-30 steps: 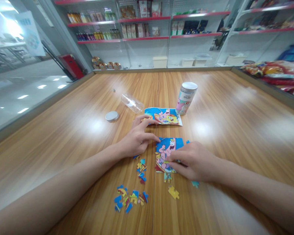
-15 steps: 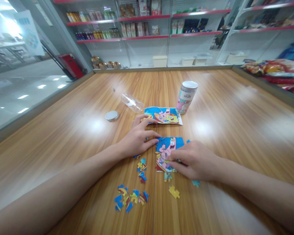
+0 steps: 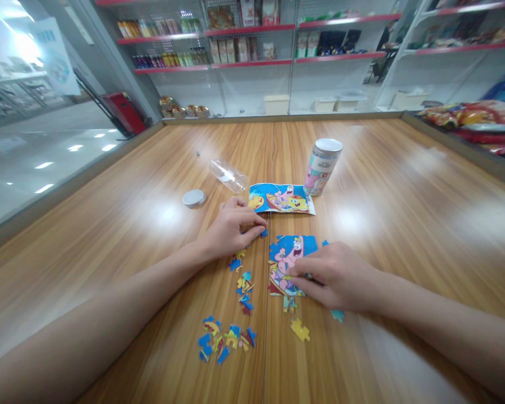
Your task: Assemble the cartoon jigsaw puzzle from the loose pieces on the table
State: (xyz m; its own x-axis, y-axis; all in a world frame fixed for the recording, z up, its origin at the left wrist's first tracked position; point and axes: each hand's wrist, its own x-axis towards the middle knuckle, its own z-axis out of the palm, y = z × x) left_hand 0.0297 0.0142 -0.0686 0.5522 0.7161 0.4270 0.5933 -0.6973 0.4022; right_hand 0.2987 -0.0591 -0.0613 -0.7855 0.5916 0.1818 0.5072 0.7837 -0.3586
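A partly assembled jigsaw puzzle (image 3: 295,246) with a pink cartoon starfish on blue lies before me. My right hand (image 3: 334,275) is closed over its right side, fingertips pressed on it, hiding that part. Left of the puzzle's top corner, my left hand (image 3: 235,227) pinches a small blue puzzle piece (image 3: 264,232) at its fingertips. Loose pieces (image 3: 244,283) lie in a line below the left hand, and a heap of several more (image 3: 225,339) is nearer me. A yellow piece (image 3: 300,330) and a teal piece (image 3: 337,315) lie below the puzzle.
A printed picture sheet (image 3: 281,199) lies beyond the puzzle, with a labelled can (image 3: 323,168) standing at its right end. A clear plastic bottle (image 3: 229,175) lies on its side, near a silver lid (image 3: 194,197). Stocked shelves (image 3: 248,62) stand behind the wooden table (image 3: 387,202).
My left hand has drawn back from the puzzle's upper left edge, fingers closing around a blue piece. That corner now shows a notched edge. The right hand stays in place.
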